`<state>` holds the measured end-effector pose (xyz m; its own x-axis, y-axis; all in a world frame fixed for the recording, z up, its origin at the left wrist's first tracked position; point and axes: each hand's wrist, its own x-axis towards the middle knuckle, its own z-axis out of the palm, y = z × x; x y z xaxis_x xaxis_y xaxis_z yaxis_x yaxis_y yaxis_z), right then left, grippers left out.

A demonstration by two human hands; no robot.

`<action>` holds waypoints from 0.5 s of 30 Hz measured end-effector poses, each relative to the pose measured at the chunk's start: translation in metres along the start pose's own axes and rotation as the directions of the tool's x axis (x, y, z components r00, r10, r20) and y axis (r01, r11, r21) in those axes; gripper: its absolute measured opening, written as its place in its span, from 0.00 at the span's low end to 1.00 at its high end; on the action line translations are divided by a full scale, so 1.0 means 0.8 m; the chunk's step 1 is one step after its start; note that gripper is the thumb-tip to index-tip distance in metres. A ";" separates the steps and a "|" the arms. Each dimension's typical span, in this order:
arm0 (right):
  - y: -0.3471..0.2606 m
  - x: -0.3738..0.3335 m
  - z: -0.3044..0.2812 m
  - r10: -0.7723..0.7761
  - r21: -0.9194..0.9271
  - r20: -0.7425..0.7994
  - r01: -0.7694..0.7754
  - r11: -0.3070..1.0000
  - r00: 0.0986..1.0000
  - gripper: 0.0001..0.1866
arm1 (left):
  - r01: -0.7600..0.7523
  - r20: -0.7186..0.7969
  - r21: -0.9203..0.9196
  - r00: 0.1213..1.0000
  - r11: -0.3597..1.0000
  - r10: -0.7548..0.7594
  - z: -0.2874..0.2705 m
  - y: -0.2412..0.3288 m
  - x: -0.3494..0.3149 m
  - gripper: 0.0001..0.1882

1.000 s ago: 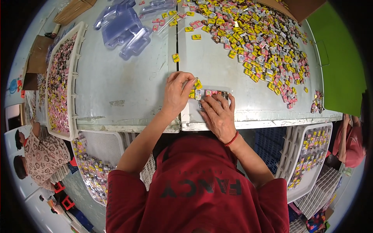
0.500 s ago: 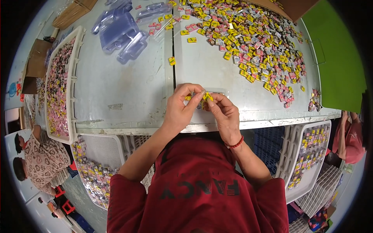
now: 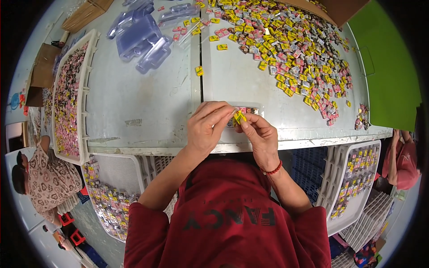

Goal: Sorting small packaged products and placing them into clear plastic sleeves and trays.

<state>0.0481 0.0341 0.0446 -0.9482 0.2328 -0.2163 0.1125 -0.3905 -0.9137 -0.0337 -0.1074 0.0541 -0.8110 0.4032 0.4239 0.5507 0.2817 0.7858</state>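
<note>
Just in from the table's front edge, my right hand [image 3: 260,134] pinches a small yellow box [image 3: 240,117] between thumb and fingers. My left hand [image 3: 206,127] is closed, its fingertips pressed together at the upper left corner of that box. What these fingertips hold, if anything, is too small to make out. Beneath and behind both hands lies a shallow clear plastic tray [image 3: 260,108] on the table. A row of small pink and dark boxes [image 3: 248,110] shows in it; my hands hide the rest.
A wide heap of small yellow, pink and dark boxes [image 3: 304,67] covers the back right. Clear plastic trays [image 3: 140,38] lie at the back left. A white crate [image 3: 82,102] of small pieces stands at the left. People work at both sides.
My left hand has shifted slightly down and left, its fingers more bunched. The yellow box has tilted and sits slightly lower in my right hand. More of the tray's row shows.
</note>
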 end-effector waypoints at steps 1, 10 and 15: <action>0.001 0.000 0.000 0.008 0.004 -0.003 -0.008 1.000 1.000 0.12 | -0.054 0.041 0.055 0.998 0.997 0.052 -0.002 0.000 0.002 0.07; -0.014 0.019 -0.002 0.000 -0.062 -0.037 -0.002 0.998 0.999 0.11 | 0.157 0.257 -0.086 0.957 0.984 -0.131 -0.013 0.009 0.044 0.08; -0.025 0.026 -0.002 -0.013 -0.016 -0.011 0.013 1.000 1.000 0.11 | 0.283 0.259 -0.255 0.941 0.924 -0.217 -0.002 0.005 0.049 0.09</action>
<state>0.0266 0.0486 0.0580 -0.9463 0.2473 -0.2082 0.1053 -0.3732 -0.9217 -0.0634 -0.0916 0.0744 -0.8318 0.5438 0.1117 0.2288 0.1526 0.9614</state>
